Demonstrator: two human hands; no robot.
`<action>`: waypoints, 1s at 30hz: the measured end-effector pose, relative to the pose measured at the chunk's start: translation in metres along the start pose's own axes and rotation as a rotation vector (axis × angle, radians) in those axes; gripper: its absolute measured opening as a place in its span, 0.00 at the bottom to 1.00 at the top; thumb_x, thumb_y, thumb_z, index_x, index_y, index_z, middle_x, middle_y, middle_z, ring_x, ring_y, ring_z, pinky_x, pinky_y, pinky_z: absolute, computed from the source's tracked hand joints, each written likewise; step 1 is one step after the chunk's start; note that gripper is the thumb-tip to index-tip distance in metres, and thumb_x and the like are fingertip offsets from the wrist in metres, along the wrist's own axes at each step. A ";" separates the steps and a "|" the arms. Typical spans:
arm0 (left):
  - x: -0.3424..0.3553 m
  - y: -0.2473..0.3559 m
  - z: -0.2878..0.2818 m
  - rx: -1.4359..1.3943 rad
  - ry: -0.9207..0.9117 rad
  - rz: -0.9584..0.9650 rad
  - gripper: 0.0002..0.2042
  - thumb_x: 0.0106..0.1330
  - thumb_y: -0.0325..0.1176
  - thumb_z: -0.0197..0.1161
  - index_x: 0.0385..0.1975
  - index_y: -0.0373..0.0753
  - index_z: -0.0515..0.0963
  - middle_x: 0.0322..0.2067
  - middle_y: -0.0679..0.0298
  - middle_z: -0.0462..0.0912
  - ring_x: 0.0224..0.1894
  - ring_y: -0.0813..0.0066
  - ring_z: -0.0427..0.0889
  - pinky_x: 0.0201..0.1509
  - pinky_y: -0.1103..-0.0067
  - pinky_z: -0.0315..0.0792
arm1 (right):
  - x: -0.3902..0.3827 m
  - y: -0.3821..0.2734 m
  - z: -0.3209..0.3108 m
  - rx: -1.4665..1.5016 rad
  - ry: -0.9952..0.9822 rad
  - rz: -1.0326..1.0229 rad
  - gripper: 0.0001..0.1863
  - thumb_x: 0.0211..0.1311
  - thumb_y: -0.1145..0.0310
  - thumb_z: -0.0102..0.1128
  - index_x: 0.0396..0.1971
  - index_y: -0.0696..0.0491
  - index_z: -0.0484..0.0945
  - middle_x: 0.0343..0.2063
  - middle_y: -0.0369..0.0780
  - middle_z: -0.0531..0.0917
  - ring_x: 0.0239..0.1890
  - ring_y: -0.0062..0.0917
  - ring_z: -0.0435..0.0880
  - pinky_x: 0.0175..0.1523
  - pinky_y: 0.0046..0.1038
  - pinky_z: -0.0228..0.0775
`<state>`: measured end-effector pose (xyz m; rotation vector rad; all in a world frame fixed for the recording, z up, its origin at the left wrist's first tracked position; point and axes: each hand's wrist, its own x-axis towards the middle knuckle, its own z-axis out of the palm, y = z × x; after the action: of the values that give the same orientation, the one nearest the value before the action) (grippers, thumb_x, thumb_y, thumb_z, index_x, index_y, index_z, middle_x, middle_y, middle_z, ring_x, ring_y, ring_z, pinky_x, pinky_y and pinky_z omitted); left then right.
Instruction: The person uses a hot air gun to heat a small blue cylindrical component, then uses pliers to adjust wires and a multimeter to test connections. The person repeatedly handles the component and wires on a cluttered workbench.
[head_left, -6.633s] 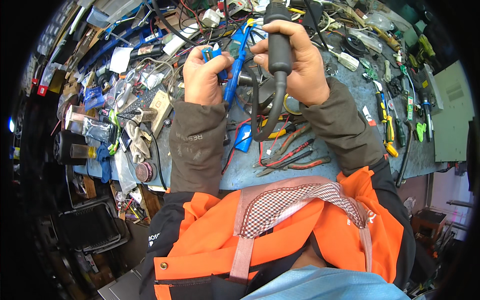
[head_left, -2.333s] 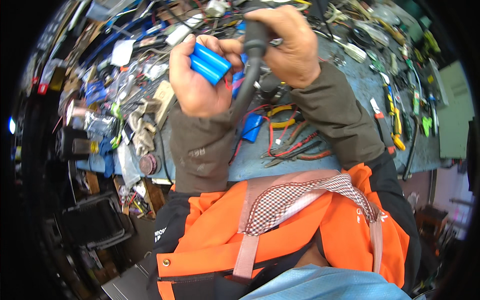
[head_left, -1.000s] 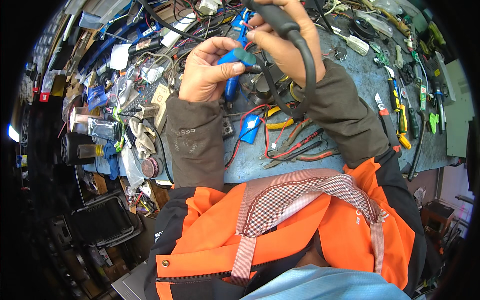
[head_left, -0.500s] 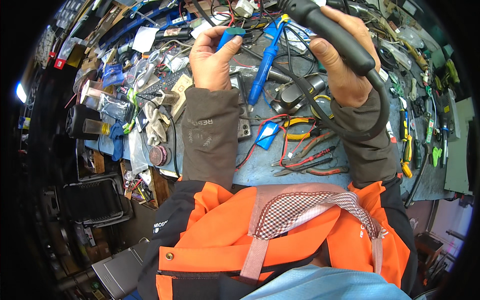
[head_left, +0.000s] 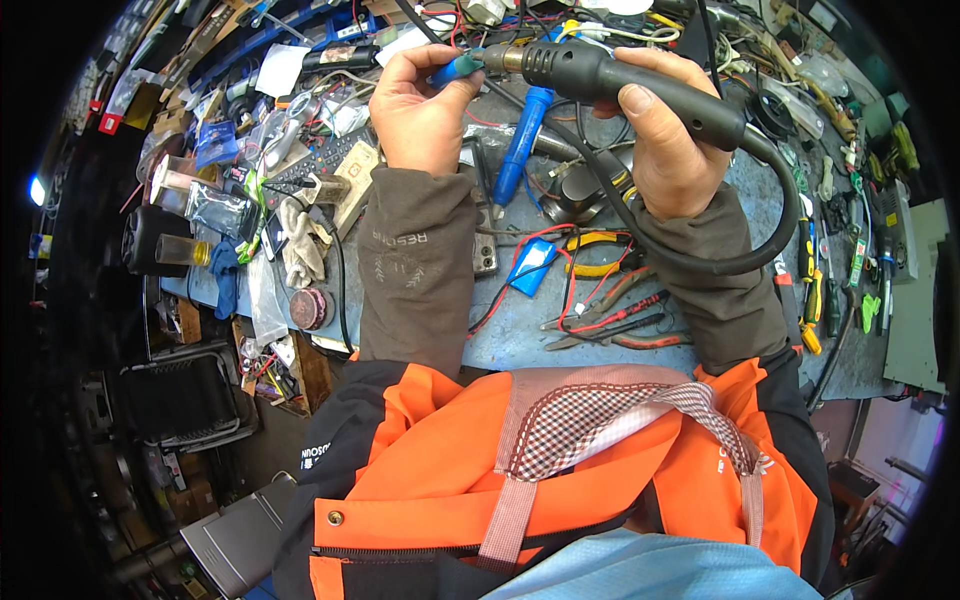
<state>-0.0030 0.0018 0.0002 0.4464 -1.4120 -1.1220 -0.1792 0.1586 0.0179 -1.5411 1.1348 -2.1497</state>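
Observation:
My left hand (head_left: 419,108) is closed on a blue battery pack (head_left: 450,70) with a green end. My right hand (head_left: 670,135) grips the black handle of a hot-air tool (head_left: 700,115); its metal nozzle (head_left: 506,58) points left at the pack's green end, very close or touching, I cannot tell which. The tool's thick black hose loops below my right wrist. A blue pen-shaped tool (head_left: 517,145) lies between my hands. Below them another blue battery pack (head_left: 531,268) rests on the bench with red and black wires around it.
The blue bench (head_left: 500,352) carries yellow-handled pliers (head_left: 590,268), red-handled pliers (head_left: 650,340) and several screwdrivers (head_left: 811,300) at right. Loose cables, bags, a cloth glove (head_left: 298,240) and a round tin (head_left: 310,308) crowd the left. A black folding chair (head_left: 183,395) stands at lower left.
My right hand has turned the hot-air tool toward horizontal, bringing its nozzle leftward to the pack in my left hand. My left hand has shifted slightly up and left in view.

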 end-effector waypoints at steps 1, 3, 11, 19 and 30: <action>0.000 0.000 0.001 0.005 0.003 0.005 0.15 0.58 0.13 0.75 0.43 0.34 0.83 0.39 0.63 0.88 0.40 0.78 0.86 0.45 0.80 0.82 | 0.000 0.000 -0.001 -0.016 -0.014 -0.009 0.24 0.65 0.65 0.70 0.54 0.67 0.82 0.43 0.51 0.88 0.38 0.33 0.90 0.45 0.31 0.84; 0.000 0.000 0.001 0.021 0.009 0.017 0.15 0.58 0.13 0.75 0.43 0.34 0.83 0.39 0.63 0.88 0.40 0.78 0.86 0.45 0.80 0.82 | 0.000 -0.003 -0.002 -0.090 -0.038 -0.018 0.24 0.65 0.65 0.70 0.54 0.67 0.82 0.43 0.50 0.87 0.38 0.32 0.89 0.46 0.31 0.84; -0.001 -0.001 -0.001 0.049 0.016 0.035 0.14 0.58 0.13 0.75 0.42 0.33 0.83 0.40 0.64 0.87 0.41 0.78 0.85 0.47 0.80 0.82 | 0.001 -0.006 -0.001 -0.123 -0.058 -0.098 0.19 0.65 0.67 0.72 0.51 0.64 0.84 0.42 0.45 0.88 0.40 0.26 0.88 0.47 0.27 0.80; 0.001 -0.005 -0.002 0.036 0.010 0.069 0.15 0.58 0.13 0.75 0.42 0.33 0.83 0.42 0.63 0.87 0.42 0.77 0.86 0.47 0.80 0.83 | 0.002 -0.005 -0.003 -0.131 -0.034 -0.094 0.18 0.64 0.66 0.74 0.48 0.63 0.86 0.41 0.44 0.89 0.40 0.27 0.88 0.47 0.29 0.79; 0.000 -0.003 -0.001 0.054 0.013 0.067 0.15 0.58 0.12 0.75 0.42 0.33 0.83 0.42 0.63 0.87 0.42 0.77 0.86 0.48 0.80 0.83 | 0.003 -0.009 -0.001 -0.163 -0.067 -0.131 0.17 0.63 0.69 0.75 0.47 0.63 0.86 0.41 0.44 0.89 0.40 0.28 0.88 0.47 0.29 0.79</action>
<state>-0.0032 0.0002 -0.0025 0.4407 -1.4383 -1.0276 -0.1798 0.1632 0.0265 -1.7899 1.2465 -2.1140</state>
